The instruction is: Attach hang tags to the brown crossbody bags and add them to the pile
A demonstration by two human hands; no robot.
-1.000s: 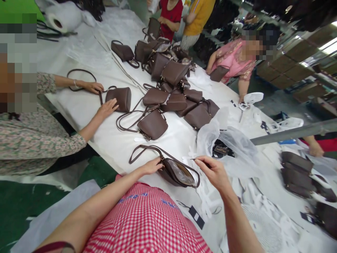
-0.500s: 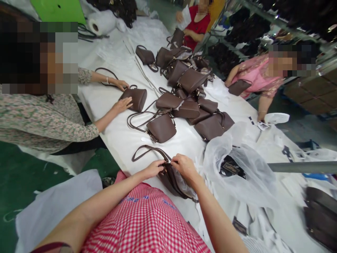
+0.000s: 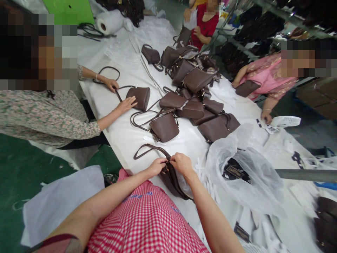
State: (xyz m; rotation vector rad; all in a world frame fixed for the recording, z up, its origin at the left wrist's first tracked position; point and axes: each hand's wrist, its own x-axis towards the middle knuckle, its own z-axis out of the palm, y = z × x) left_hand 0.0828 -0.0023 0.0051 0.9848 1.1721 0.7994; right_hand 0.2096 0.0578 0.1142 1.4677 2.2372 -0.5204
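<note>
A brown handbag (image 3: 168,181) lies on the table close to my body, its top edge toward the right. Its strap (image 3: 147,147) loops out to the upper left. My left hand (image 3: 158,167) pinches the bag's end by the gold-coloured strap fitting. Right beside it, my right hand (image 3: 182,163) is closed on the same end, fingertips nearly meeting the left ones. Clear plastic shows along the bag's opening. What exactly sits between my fingertips is too small to tell.
More brown handbags (image 3: 195,82) are heaped mid-table. Right of my hands stands a clear plastic bag (image 3: 247,172) holding black tags. Across the left side, a co-worker's hand (image 3: 127,105) rests on another handbag (image 3: 140,98). Two more people work at the far side, near a white fan (image 3: 286,121).
My hands stay on the bag's end, the right one shifted slightly closer to the left. The left co-worker's hand has drawn the strap away from their bag. The view has swung slightly left.
</note>
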